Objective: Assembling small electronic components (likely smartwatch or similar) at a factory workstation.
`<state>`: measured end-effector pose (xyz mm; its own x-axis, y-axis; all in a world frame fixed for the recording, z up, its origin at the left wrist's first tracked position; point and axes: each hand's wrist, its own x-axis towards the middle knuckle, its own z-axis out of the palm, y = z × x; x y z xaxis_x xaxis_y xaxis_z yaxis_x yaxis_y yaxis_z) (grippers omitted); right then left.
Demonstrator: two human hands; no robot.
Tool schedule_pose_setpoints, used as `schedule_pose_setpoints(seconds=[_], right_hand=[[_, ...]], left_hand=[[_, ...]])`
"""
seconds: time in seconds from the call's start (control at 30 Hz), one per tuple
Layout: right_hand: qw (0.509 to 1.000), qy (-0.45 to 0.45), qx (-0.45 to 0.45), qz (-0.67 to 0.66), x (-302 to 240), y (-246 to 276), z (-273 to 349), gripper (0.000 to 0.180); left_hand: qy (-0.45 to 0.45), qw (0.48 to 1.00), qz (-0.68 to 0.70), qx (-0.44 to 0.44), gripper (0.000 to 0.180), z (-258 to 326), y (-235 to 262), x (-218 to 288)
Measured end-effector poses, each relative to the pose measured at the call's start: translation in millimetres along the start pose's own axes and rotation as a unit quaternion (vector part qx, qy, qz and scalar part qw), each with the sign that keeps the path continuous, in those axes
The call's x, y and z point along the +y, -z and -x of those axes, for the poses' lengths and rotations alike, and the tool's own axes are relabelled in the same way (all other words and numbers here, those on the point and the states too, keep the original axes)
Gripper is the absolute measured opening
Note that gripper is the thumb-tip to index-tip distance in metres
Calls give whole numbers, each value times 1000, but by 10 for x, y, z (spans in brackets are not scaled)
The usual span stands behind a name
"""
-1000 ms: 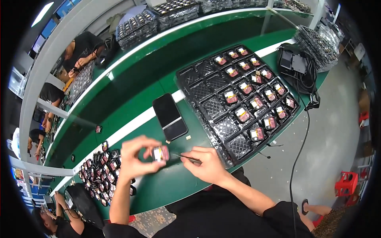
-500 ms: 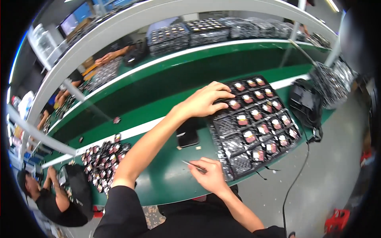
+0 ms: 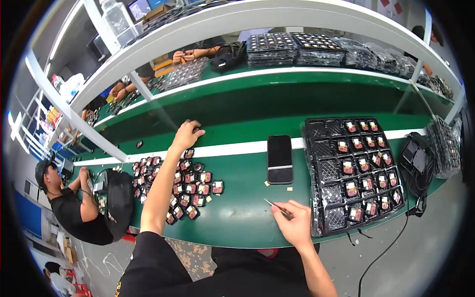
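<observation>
My left hand (image 3: 187, 135) hovers just past the far edge of a spread pile of small black parts (image 3: 190, 188) with reddish, white and yellow faces. Its fingers are bent and apart, and no object shows between them. Over the near side of the green table, my right hand (image 3: 295, 222) grips slim metal tweezers (image 3: 278, 209), their tip pointing left. Close by on the right lies a black plastic tray (image 3: 330, 192) with rows of pockets. Similar parts (image 3: 363, 165) fill most pockets, while the left column and another top-row pocket are bare.
A dark phone (image 3: 279, 158) lies between pile and tray, with tiny beige pieces (image 3: 289, 189) nearby. Black bag (image 3: 416, 157) and trailing cable sit right. Stacked trays (image 3: 271, 49) line the shelf behind. A co-worker (image 3: 74, 208) sits at left; another person's hands show across the shelf.
My left hand has left the tray's far left corner and swung left to the pile. The right hand keeps the tweezers. The view has shifted left, bringing the whole phone into sight.
</observation>
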<state>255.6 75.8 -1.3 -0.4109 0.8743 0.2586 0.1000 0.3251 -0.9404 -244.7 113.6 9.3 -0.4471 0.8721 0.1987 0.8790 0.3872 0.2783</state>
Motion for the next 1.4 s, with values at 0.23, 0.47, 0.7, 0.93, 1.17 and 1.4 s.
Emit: schedule_pose_setpoints(seconds=[0.23, 0.47, 0.7, 0.93, 1.17, 1.4], right_hand=[[999, 1, -5, 47, -41, 19, 49, 16], [998, -49, 4, 42, 34, -16, 94, 15], [997, -34, 10, 73, 73, -31, 84, 17], [996, -44, 7, 83, 68, -82, 118, 18], [993, -95, -50, 41, -63, -34, 71, 19], [991, 14, -107, 84, 36, -152, -128, 17]], left_hand=[[-182, 955, 234, 11, 53, 441, 65, 662], [-310, 862, 325, -235, 66, 1928, 29, 1682], [-333, 896, 272, -114, 65, 1971, -137, 1503], [-305, 919, 234, -91, 53, 1984, -75, 1420], [-335, 888, 279, -149, 48, 2045, -96, 1432], [-322, 882, 309, -153, 48, 2003, -161, 1392]])
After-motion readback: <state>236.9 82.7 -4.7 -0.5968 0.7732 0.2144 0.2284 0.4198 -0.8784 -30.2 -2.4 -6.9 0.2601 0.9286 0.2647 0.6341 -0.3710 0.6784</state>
